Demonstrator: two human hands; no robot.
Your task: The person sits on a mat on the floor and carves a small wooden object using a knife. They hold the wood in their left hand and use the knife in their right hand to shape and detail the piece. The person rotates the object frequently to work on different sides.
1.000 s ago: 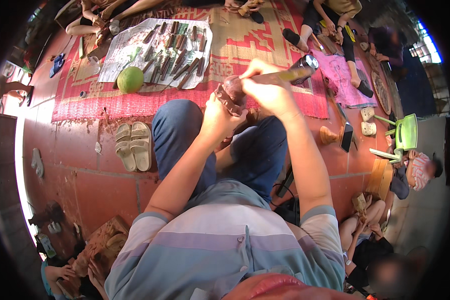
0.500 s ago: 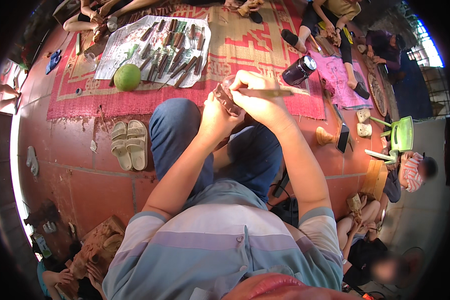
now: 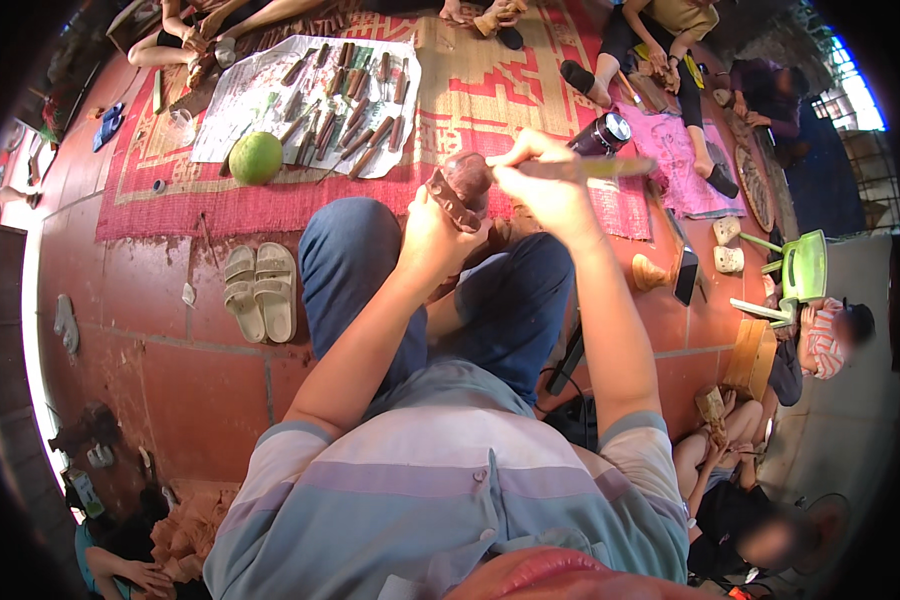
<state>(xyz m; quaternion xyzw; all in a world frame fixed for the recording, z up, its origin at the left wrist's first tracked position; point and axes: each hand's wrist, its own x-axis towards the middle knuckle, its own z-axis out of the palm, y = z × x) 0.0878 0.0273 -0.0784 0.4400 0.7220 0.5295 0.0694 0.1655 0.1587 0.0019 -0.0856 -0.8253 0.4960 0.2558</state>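
Note:
My left hand (image 3: pixel 430 238) is closed around a reddish-brown carved wooden figure (image 3: pixel 464 184), held up above my bent knees. The figure has a rounded upper part, and my fingers and palm hide its lower part. To its right, my right hand (image 3: pixel 553 198) grips a slim carving tool (image 3: pixel 615 168), its pale handle pointing off to the right. The tool's working tip is hidden or too small to make out beside my fingers. A small gap shows between my right hand and the figure.
A paper sheet (image 3: pixel 216 123) with several brown-handled tools (image 3: pixel 355 137) lies on the red mat (image 3: pixel 530 90), beside a green round fruit (image 3: pixel 256 158). Sandals (image 3: pixel 260 292) lie left, a dark canister (image 3: pixel 600 135) and a green chair (image 3: pixel 805 268) right. Other people sit around.
My right hand has drawn back to the right with the tool, away from the figure, so its rounded part now shows. My left hand stays nearly in place. At lower left, a person's hands and carving shifted.

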